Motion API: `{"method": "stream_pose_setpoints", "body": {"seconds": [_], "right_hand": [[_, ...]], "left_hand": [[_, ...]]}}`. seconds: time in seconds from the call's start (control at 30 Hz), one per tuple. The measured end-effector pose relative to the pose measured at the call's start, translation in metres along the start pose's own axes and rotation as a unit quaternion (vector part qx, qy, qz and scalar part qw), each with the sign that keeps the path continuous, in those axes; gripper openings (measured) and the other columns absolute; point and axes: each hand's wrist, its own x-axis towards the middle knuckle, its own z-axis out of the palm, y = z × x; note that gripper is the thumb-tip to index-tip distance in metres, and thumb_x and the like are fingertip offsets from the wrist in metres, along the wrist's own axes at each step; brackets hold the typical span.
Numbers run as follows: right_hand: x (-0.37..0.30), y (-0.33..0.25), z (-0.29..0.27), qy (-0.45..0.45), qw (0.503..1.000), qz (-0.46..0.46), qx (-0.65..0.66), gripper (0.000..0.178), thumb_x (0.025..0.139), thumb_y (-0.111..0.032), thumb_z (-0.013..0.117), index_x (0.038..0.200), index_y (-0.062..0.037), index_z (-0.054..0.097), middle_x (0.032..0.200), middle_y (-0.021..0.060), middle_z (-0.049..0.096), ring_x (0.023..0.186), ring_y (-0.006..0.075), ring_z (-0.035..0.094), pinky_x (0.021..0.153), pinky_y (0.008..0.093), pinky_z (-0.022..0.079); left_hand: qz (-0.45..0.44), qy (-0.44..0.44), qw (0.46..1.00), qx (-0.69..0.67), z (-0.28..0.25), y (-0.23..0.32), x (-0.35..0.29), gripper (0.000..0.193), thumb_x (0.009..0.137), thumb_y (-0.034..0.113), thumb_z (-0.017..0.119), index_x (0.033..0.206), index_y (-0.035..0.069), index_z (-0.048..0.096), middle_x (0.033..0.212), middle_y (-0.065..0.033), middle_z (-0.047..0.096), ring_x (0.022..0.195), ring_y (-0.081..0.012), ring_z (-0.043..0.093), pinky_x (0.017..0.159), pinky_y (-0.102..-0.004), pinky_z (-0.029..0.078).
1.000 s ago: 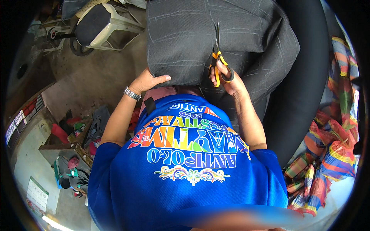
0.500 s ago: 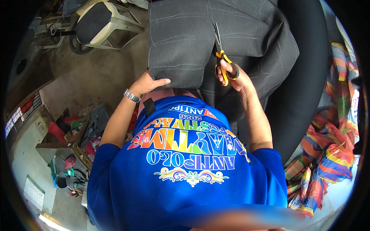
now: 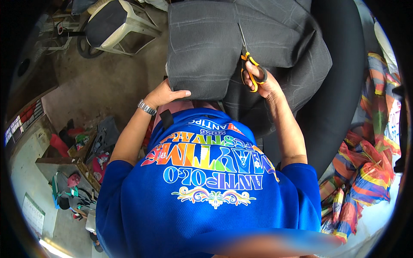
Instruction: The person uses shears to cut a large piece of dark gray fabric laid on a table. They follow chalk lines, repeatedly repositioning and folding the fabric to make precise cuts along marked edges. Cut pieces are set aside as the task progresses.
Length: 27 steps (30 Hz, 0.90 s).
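Dark grey sheet material (image 3: 200,47) with pale chalk-like lines lies over my lap and spreads away to the far right. My left hand (image 3: 165,93) is closed on its near left corner, thumb on top and fingers underneath, out of sight. In my right hand (image 3: 267,87) I hold scissors (image 3: 246,56) with yellow and black handles. Their blades point away from me and lie almost together along a seam or cut line in the material; I cannot tell which. To the right of that line the material bunches into folds.
A long black padded roll (image 3: 340,86) curves along my right side. Colourful striped mesh bags (image 3: 370,176) lie beyond it. A pale plastic stool (image 3: 124,30) with a dark seat stands at the far left. A wooden box (image 3: 60,167) and cloth scraps (image 3: 81,195) are at the left.
The scissor blades have come closer together, and the handles have closed slightly in my right hand. My left hand keeps its hold on the corner. The view has shifted slightly.
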Motion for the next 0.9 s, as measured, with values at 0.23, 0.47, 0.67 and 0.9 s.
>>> {"method": "stream_pose_setpoints", "body": {"seconds": [0.23,0.47,0.67,0.9], "right_hand": [[0.001,-0.011,0.002,0.008,1.0,0.021,-0.003,0.05,0.079,-0.056,0.071,0.076,-0.0087,0.057,0.063,0.0044,0.058,0.055,0.0118,0.055,0.05,0.0231,0.043],[0.023,-0.018,0.006,0.032,0.998,0.047,0.021,0.054,0.076,-0.062,0.071,0.076,-0.01,0.057,0.065,0.0048,0.058,0.055,0.0131,0.054,0.052,0.025,0.041],[0.023,-0.009,0.008,0.025,1.0,0.012,0.001,0.052,0.075,-0.057,0.075,0.074,-0.0087,0.055,0.064,0.0039,0.056,0.051,0.0104,0.052,0.045,0.0216,0.04],[0.034,-0.029,0.002,-0.009,0.996,0.081,-0.044,0.06,0.075,-0.072,0.064,0.076,-0.0126,0.059,0.068,0.0036,0.06,0.06,0.014,0.056,0.062,0.0283,0.043]], "left_hand": [[0.053,0.057,0.99,-0.114,-0.01,0.007,0.015,0.046,0.084,0.007,0.069,0.126,-0.002,0.054,0.121,-0.0074,0.061,0.108,-0.0148,0.056,0.097,-0.0297,0.043],[0.023,0.009,0.997,-0.067,-0.007,0.012,0.018,0.051,0.084,0.008,0.069,0.13,-0.001,0.05,0.123,-0.007,0.06,0.11,-0.0147,0.055,0.098,-0.03,0.042],[0.008,-0.019,0.997,-0.079,-0.012,-0.001,0.016,0.054,0.083,0.008,0.069,0.132,0.0,0.048,0.125,-0.0079,0.06,0.113,-0.0154,0.055,0.1,-0.0312,0.042],[-0.014,-0.044,0.996,-0.076,-0.006,-0.013,0.01,0.051,0.083,0.011,0.071,0.129,0.001,0.053,0.121,-0.0083,0.063,0.111,-0.0158,0.056,0.098,-0.0315,0.043]]}}
